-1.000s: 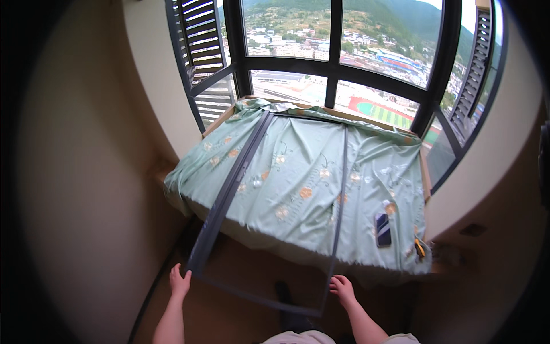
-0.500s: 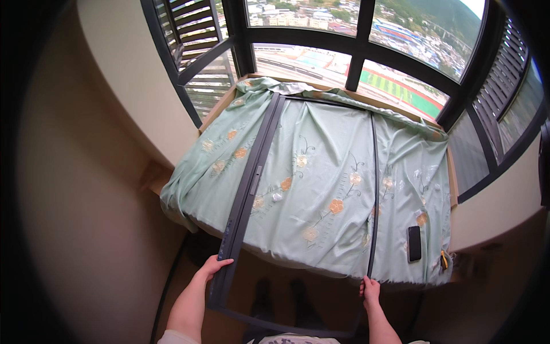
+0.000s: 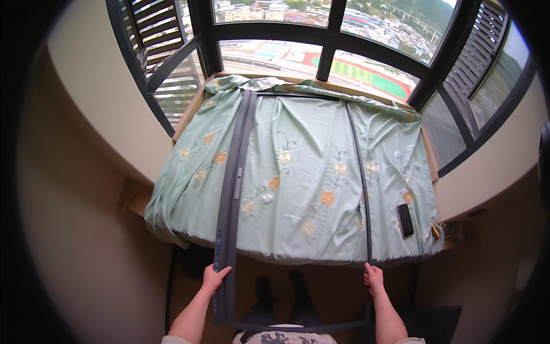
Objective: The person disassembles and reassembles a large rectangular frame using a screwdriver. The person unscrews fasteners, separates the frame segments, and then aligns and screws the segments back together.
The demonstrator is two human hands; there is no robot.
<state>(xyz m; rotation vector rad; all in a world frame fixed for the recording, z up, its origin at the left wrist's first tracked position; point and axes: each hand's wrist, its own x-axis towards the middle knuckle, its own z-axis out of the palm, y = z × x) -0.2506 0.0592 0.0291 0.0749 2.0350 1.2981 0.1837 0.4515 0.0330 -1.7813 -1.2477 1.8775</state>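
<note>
A long dark grey window frame (image 3: 233, 189), rectangular, lies over a pale green cloth (image 3: 289, 212) embroidered with orange and cream flowers. Its far end rests near the window, and its near end juts past the cloth's front edge toward my body. One side rail is wide; the other (image 3: 361, 178) is thin. My left hand (image 3: 214, 279) is closed around the wide rail near its lower end, thumb on top. Across from it, my right hand (image 3: 374, 275) grips the thin rail just beyond the cloth's edge. I cannot tell whether mesh fills the frame.
On the cloth, right of the thin rail, lies a black phone (image 3: 405, 221). A small yellow and black object (image 3: 435, 231) sits at the right front corner. Dark-framed windows (image 3: 324, 39) enclose the back, with pale walls (image 3: 91, 103) at both sides.
The view has turned, so the cloth and windows sit differently in it. The frame's near end appears slightly further right against the cloth. Both hands keep their hold.
</note>
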